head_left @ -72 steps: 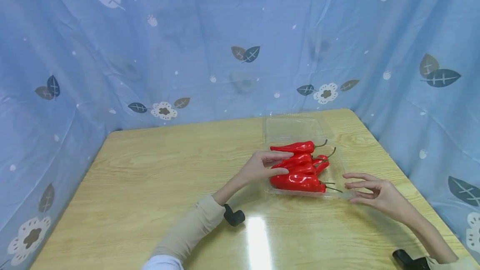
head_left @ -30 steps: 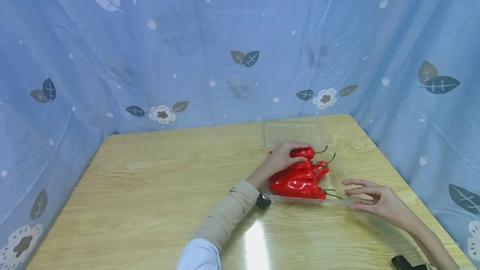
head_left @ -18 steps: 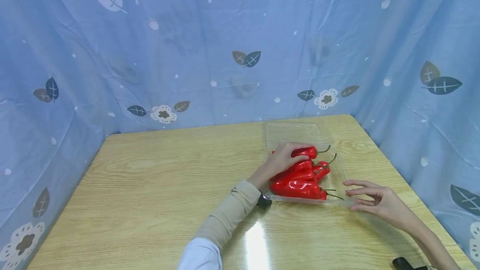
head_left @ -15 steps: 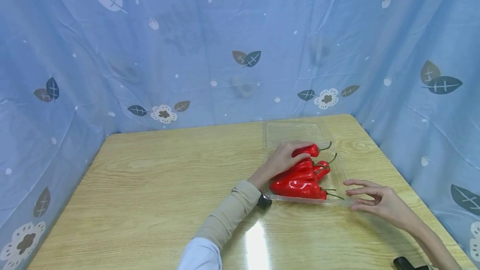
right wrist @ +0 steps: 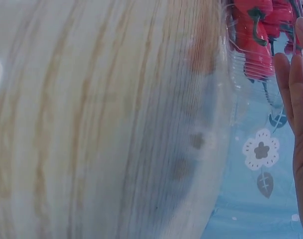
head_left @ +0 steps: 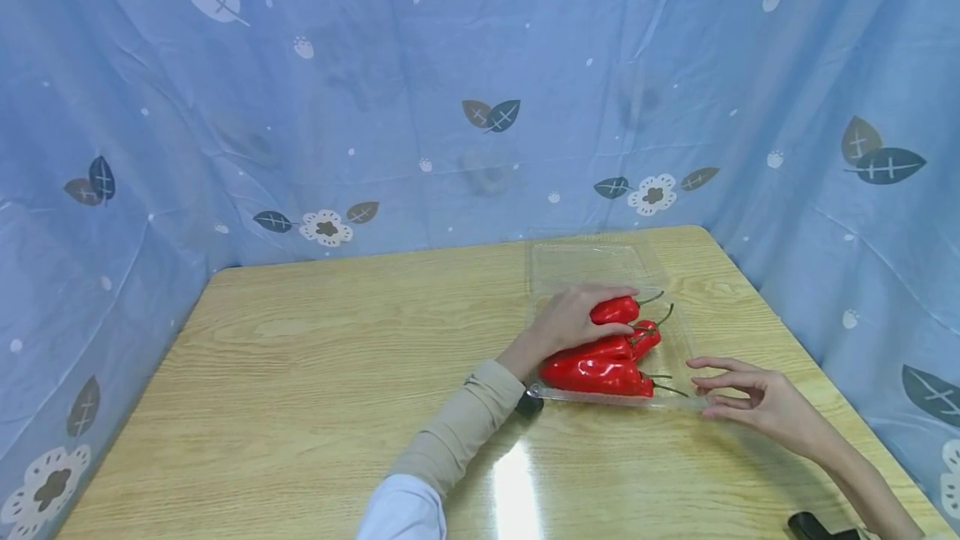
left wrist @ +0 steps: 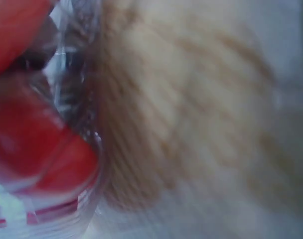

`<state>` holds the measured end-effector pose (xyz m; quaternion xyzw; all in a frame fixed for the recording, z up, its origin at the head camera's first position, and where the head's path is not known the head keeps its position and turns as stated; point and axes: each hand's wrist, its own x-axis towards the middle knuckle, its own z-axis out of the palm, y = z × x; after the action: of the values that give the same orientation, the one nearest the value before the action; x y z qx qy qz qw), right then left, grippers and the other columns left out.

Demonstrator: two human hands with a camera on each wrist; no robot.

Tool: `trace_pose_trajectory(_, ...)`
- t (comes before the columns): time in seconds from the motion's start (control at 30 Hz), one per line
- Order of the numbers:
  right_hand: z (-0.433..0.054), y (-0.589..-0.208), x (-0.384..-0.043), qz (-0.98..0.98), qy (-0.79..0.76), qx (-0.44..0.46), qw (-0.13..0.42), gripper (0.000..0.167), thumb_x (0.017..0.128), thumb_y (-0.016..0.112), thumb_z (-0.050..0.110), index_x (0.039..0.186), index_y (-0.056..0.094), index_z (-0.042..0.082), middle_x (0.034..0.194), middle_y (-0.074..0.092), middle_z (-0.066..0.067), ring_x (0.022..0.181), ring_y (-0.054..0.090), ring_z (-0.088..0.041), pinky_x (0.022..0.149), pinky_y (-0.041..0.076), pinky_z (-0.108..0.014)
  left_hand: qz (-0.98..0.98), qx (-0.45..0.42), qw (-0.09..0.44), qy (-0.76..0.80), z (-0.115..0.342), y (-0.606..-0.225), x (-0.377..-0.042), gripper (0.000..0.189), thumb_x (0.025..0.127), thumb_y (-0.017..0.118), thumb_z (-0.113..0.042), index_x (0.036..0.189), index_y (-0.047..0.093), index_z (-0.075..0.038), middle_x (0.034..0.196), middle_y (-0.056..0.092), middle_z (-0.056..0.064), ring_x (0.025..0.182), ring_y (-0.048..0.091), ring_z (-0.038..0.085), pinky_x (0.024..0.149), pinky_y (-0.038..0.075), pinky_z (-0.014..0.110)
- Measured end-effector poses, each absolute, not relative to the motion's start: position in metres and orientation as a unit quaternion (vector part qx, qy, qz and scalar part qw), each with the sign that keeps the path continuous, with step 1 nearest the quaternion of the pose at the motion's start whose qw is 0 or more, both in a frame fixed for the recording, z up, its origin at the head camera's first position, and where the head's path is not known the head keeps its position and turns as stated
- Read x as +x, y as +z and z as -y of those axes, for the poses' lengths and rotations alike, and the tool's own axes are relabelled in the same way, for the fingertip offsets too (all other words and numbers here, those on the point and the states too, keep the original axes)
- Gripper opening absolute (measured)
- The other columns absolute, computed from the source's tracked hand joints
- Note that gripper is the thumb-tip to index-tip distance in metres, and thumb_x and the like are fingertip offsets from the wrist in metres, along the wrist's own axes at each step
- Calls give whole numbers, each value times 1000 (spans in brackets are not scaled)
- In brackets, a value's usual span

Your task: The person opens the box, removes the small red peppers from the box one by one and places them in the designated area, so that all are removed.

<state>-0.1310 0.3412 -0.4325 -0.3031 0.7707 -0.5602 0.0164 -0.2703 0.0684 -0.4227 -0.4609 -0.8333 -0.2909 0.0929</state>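
Observation:
In the head view, several glossy red peppers [head_left: 600, 375] with thin green stems lie in a clear plastic container [head_left: 678, 348], its lid [head_left: 585, 261] folded back. My left hand [head_left: 566, 319] reaches over the left side, fingers and thumb curved round the rearmost red pepper [head_left: 615, 309]. That pepper's stem end shows; my hand covers the rest. At the container's right edge, my right hand [head_left: 765, 398] touches the wall with fairly straight fingertips. The right wrist view has these fingers [right wrist: 300, 94] beside the clear wall. Red peppers [left wrist: 37, 144] fill the left wrist view's left side, blurred.
The container stands on a wood-grain table [head_left: 315, 382], towards its right rear. A blue patterned curtain [head_left: 390, 107] encloses the back and both sides. Black wrist devices [head_left: 529, 404] sit at both wrists.
My left hand has gone from the middle peppers to the rearmost one, which has shifted slightly right. Over the last half second its thumb has spread from the fingers. My right hand stays put.

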Motion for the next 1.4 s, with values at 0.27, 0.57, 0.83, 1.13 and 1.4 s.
trace_pose_trajectory(0.27,-338,-432,-131,-776,-552,-304,9,32,75,67,-19,107,65,-14,133,56,4,111,59,-4,81,53,-21,829,-433,77,-344,-62,-418,-267,56,87,72,-33,138,54,-18,112,70,5,78,59,1,70,44,5)
trace_pose_trajectory(0.57,-335,-432,-132,-778,-551,-303,5,33,74,68,-19,106,66,-15,132,57,5,108,62,-6,80,53,-22,823,-368,22,-433,-54,-403,-259,52,82,77,-28,131,61,-21,99,72,2,77,58,-1,67,48,8)
trace_pose_trajectory(0.83,-334,-433,-132,-775,-550,-310,0,35,73,68,-20,107,66,-13,133,57,3,109,61,-6,79,53,-22,806,-362,20,-467,-46,-389,-246,50,79,80,-24,126,65,-17,106,72,4,80,60,-2,68,50,10)
trace_pose_trajectory(1.13,-335,-432,-131,-811,-499,-302,-39,33,70,74,-16,102,69,-10,129,60,1,105,63,-4,76,54,-20,795,-313,-77,-514,-29,-373,-230,58,76,83,-18,131,62,-21,116,68,0,93,60,0,70,53,17)
trace_pose_trajectory(1.4,-338,-431,-129,-799,-520,-301,-23,34,72,71,-18,105,66,-15,130,59,2,105,63,-7,76,54,-21,810,-315,-92,-486,-7,-372,-220,52,78,81,-21,127,64,-18,116,68,-1,96,60,4,71,53,16)
